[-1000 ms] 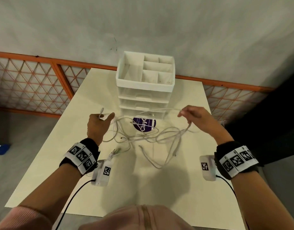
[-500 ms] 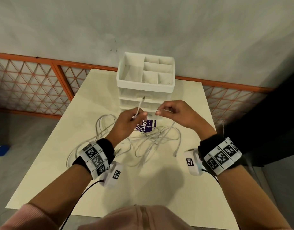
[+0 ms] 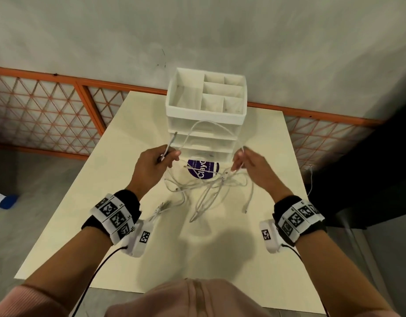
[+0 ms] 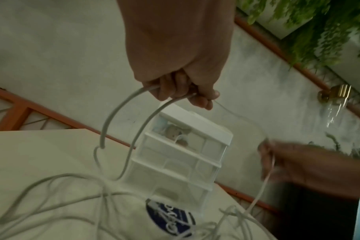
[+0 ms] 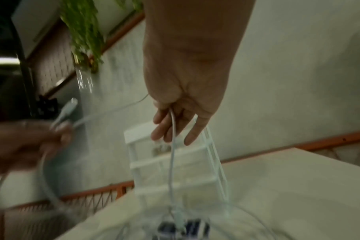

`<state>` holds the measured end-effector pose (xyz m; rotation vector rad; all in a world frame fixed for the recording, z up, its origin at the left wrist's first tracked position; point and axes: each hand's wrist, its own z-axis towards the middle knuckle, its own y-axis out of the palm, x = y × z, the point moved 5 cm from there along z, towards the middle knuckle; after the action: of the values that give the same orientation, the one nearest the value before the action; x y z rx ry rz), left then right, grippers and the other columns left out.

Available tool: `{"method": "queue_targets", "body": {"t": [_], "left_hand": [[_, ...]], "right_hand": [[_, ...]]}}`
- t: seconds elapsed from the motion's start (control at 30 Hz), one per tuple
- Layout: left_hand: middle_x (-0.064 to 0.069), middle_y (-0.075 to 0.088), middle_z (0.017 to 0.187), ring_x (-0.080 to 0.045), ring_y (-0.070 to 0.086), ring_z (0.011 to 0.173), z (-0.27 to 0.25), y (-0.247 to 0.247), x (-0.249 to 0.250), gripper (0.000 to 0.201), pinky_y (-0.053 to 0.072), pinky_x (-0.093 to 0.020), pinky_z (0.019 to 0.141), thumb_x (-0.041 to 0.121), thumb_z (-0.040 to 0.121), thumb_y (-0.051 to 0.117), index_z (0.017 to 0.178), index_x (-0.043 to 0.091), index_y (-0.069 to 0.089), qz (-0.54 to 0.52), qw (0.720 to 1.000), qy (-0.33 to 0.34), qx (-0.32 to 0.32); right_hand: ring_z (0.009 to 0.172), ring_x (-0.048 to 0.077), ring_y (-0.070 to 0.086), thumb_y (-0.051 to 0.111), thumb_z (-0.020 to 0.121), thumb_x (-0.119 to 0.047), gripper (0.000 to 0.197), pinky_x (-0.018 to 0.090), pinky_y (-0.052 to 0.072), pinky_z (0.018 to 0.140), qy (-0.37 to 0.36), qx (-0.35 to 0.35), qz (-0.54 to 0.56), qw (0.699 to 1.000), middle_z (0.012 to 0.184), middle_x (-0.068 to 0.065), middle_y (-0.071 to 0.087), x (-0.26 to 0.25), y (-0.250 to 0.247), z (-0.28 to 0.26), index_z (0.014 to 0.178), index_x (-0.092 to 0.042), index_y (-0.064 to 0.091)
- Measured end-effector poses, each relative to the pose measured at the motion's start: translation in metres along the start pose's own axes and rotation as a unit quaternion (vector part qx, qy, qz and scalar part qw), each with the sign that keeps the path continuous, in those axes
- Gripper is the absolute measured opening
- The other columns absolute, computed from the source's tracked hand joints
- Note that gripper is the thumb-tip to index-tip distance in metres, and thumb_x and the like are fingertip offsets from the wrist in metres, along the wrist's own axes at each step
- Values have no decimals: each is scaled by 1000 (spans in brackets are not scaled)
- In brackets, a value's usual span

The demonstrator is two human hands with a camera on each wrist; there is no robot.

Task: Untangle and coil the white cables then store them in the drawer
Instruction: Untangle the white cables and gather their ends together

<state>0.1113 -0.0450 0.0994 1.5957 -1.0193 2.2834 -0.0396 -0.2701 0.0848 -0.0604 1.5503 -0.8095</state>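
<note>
A tangle of white cables point(image 3: 206, 186) lies on the cream table point(image 3: 220, 255) in front of a white drawer unit point(image 3: 206, 131) whose drawers are shut. My left hand point(image 3: 167, 157) grips loops of cable point(image 4: 121, 123) and a plug end point(image 3: 172, 140) that sticks up from it. My right hand point(image 3: 242, 160) pinches a thin cable point(image 5: 172, 146) between thumb and forefinger, its other fingers extended. A loop of cable point(image 3: 211, 124) arches between the two hands in front of the drawers. The rest of the cable hangs down into the tangle.
A round purple sticker point(image 3: 203, 170) is on the table under the cables. The drawer unit has an open divided tray point(image 3: 211, 92) on top. An orange lattice fence point(image 3: 48, 117) and a grey wall stand behind the table.
The hands, close together half a second ago, have moved apart, stretching a cable loop between them. The tangle has shifted right and bunched nearer the drawer unit.
</note>
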Motion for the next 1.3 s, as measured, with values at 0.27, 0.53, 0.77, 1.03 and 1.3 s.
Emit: {"method": "queue_targets", "body": {"t": [0.27,0.53,0.77,1.03,1.3], "left_hand": [[14,68,60,-1,49,51,-21,-7,-27,16,34,-25,60,38,81,69,65,37,72,39,992,-70,-94],[3,73,67,-1,59,64,-70,7,-65,27,41,-20,67,48,53,83,67,26,77,142,911,-129,-366],[3,54,62,1,48,52,-93,28,-73,29,35,-11,55,47,80,67,73,20,77,129,902,-147,-386],[4,49,61,1,42,50,-79,24,-57,39,35,-22,61,36,101,30,89,14,61,43,946,-157,-280],[2,50,62,2,42,44,-68,24,-51,30,33,-9,48,24,102,33,82,17,55,8,965,-129,-228]], "right_hand": [[54,11,38,50,95,-31,28,27,33,55,-77,118,-11,990,62,-6,52,-47,-61,-5,84,-11,66],[81,11,63,72,80,-23,10,20,46,78,184,-243,-69,950,80,1,72,72,6,-94,71,-24,76],[63,0,55,76,75,-11,8,9,39,59,211,-255,-144,933,65,-12,62,86,38,-94,74,-16,70],[114,31,45,49,93,-10,33,42,35,96,7,-98,-283,954,127,11,52,36,97,-3,125,-18,57],[100,28,59,53,87,1,24,32,29,84,20,-88,-329,940,87,-1,53,39,88,12,102,-10,67]]}}
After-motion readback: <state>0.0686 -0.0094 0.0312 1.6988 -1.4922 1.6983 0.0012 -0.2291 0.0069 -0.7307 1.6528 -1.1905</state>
